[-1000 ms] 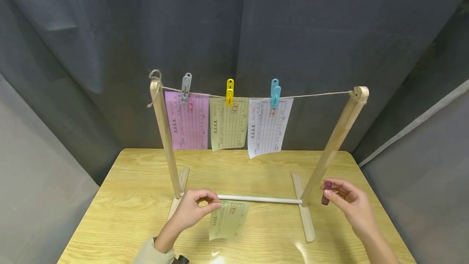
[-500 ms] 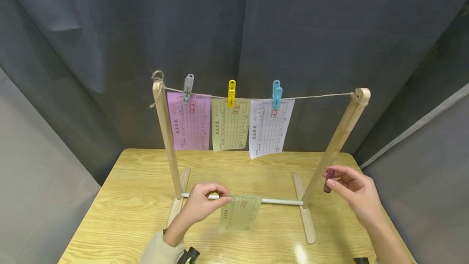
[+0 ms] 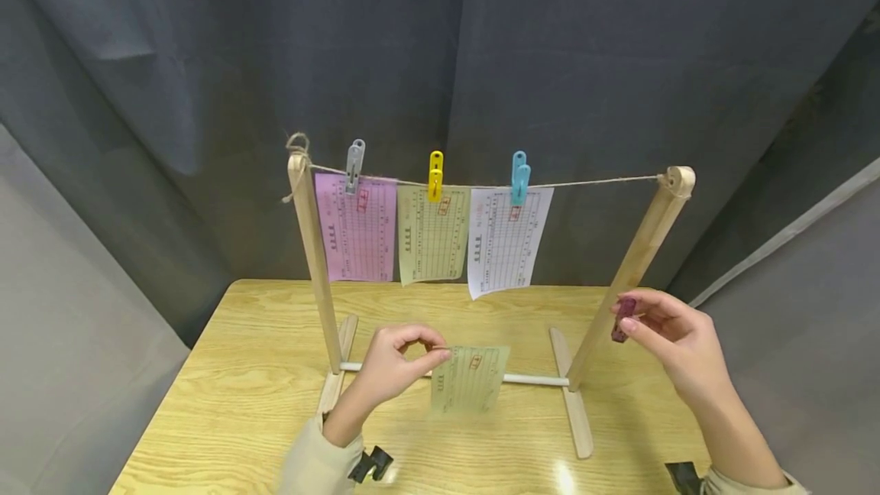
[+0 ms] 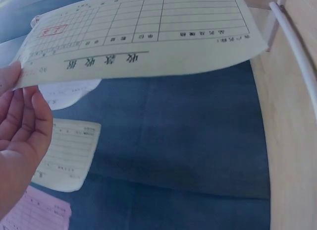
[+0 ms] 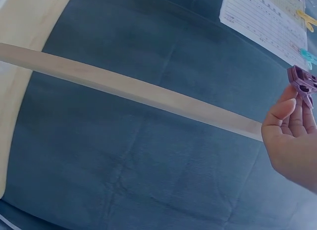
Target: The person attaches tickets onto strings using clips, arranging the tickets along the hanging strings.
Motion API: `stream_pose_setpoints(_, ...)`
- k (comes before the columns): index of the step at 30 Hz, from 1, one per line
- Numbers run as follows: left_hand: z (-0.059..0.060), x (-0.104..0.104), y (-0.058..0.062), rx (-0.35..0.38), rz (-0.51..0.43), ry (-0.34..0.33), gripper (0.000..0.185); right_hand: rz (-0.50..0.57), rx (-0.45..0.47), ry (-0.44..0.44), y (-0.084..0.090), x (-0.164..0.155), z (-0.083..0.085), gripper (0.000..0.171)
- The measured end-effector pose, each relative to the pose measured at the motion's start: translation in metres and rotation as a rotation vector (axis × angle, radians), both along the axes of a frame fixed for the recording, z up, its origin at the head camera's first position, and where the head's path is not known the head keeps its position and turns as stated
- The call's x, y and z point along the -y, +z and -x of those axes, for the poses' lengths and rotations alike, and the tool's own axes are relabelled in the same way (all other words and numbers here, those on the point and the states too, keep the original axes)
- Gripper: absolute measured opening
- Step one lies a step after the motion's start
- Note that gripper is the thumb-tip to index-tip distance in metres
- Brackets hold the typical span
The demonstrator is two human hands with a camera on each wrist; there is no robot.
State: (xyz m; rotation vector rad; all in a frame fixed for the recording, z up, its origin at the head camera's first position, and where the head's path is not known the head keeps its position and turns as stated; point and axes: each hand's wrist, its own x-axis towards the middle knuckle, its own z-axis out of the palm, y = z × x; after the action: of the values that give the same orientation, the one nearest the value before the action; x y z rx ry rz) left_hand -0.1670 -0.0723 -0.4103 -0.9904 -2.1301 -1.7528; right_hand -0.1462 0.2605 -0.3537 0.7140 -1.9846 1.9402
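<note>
My left hand (image 3: 402, 365) pinches a corner of a pale green receipt slip (image 3: 470, 380) printed with a grid and a red stamp. The slip hangs in front of the frame's white lower bar; the left wrist view shows it close up, with thumb and fingers at its edge. Beside the right post, my right hand (image 3: 677, 331) holds a dark purple clothespin (image 3: 623, 319) between thumb and fingers. On the twine (image 3: 598, 182) above, a grey clothespin (image 3: 354, 166) grips a pink slip (image 3: 357, 239), a yellow one (image 3: 435, 176) a yellow-green slip (image 3: 431, 243), and a blue one (image 3: 520, 178) a white slip (image 3: 507, 247).
The wooden frame's left post (image 3: 315, 273) and right post (image 3: 629, 273) stand on flat feet on the wood-grain table (image 3: 227, 373). Behind it hangs a dark grey curtain (image 3: 584, 59). The right stretch of twine, between the white slip and the right post, carries no slip.
My left hand has moved right and up with the pale green slip, from near the left post toward the middle. My right hand has risen slightly with the purple clothespin.
</note>
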Motion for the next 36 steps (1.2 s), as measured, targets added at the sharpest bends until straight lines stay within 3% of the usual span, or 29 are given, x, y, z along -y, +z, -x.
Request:
stream_pose_setpoints(6,0.006,-0.012,0.012,-0.080,-0.058,0.003,0.004,0.044,-0.041,0.020,0.015,0.001,0.004,0.024)
stream_pose_setpoints(11,0.010,-0.020,0.020,-0.095,-0.127,-0.027,0.007,0.109,-0.096,0.064,0.024,0.003,0.009,0.027)
stream_pose_setpoints(18,0.015,-0.033,0.031,-0.140,-0.182,-0.016,0.005,0.118,-0.114,0.063,0.037,0.006,0.012,0.028)
stream_pose_setpoints(26,0.023,-0.055,0.047,-0.163,-0.241,0.022,0.005,0.159,-0.158,0.072,0.059,0.008,0.014,0.028)
stream_pose_setpoints(36,0.032,-0.074,0.062,-0.156,-0.293,0.001,0.005,0.207,-0.139,0.043,0.081,0.008,0.018,0.029)
